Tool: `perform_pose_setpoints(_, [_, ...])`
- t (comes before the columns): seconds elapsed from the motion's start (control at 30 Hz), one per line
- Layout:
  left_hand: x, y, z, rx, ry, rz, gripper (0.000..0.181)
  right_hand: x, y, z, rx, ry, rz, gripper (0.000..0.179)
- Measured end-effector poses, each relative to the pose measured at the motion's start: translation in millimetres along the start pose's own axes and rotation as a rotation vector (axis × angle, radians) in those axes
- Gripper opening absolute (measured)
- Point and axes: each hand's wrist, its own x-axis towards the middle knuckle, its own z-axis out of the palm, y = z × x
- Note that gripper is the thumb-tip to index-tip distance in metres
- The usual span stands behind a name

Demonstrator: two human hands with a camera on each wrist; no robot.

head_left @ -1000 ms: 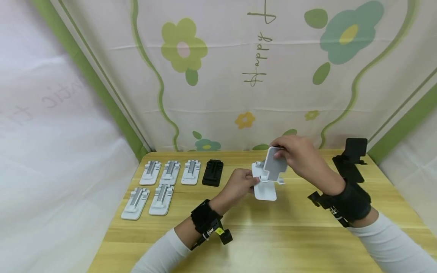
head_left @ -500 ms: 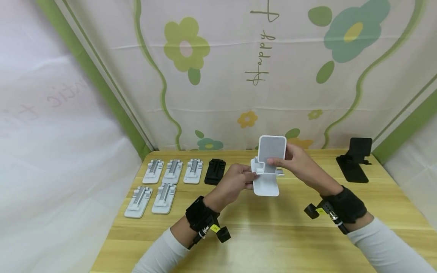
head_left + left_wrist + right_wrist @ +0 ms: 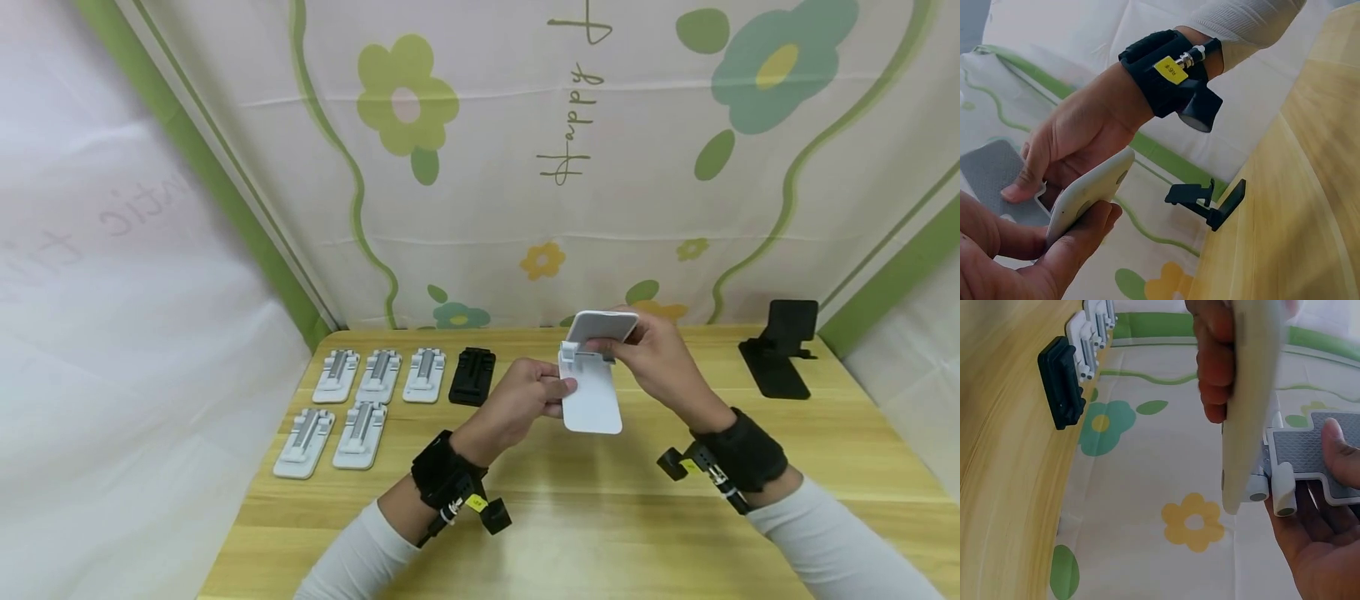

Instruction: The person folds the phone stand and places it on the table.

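A white folding phone stand with a grey pad is held in the air between both hands, over the middle of the table. My left hand grips its flat base at the left edge, thumb on the upper face. My right hand pinches the hinged plate, its thumb on the textured grey pad. In the head view this plate tilts back from the base. The right wrist view shows the base edge-on, with the hinge knobs at its lower end.
Several folded white phone stands lie in two rows on the left of the wooden table. A folded black stand ends the back row. An unfolded black stand stands at the back right. A flowered cloth hangs behind.
My right hand has shifted its hold from the plate's top to its right side. The plate, upright half a second ago, now tilts back, and the base shows more of its face.
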Motion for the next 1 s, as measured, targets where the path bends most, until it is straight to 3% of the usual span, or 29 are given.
perform_pose_setpoints(0.2, [2.5, -2.9, 0.5, 0.006, 0.03, -0.009, 0.027, 1.8, 1, 4, -0.031, 0.043, -0.075, 0.033])
perform_pose_setpoints(0.33, [4.3, -7.7, -2.6, 0.021, 0.067, -0.006, 0.027, 2.7, -5, 4, -0.183, 0.128, -0.287, 0.042])
perform_pose_setpoints(0.47, [5.9, -11.7, -8.1, 0.025, 0.091, -0.004, 0.028, 5.0, -15, 0, -0.359, 0.226, -0.517, 0.034])
perform_pose_setpoints(0.67, [8.0, -6.4, -23.0, -0.009, 0.086, -0.02, 0.03, -2.6, -23, 13, -0.52, 0.203, -0.701, 0.03])
perform_pose_setpoints(0.8, [6.2, 3.0, -32.0, -0.037, 0.107, 0.007, 0.031, -10.4, -21, 28, -0.596, 0.202, -0.829, 0.033])
perform_pose_setpoints(1.0, [1.4, 13.4, -38.3, -0.054, 0.138, 0.044, 0.03, -19.5, -14, 41, -0.686, 0.196, -0.94, 0.03])
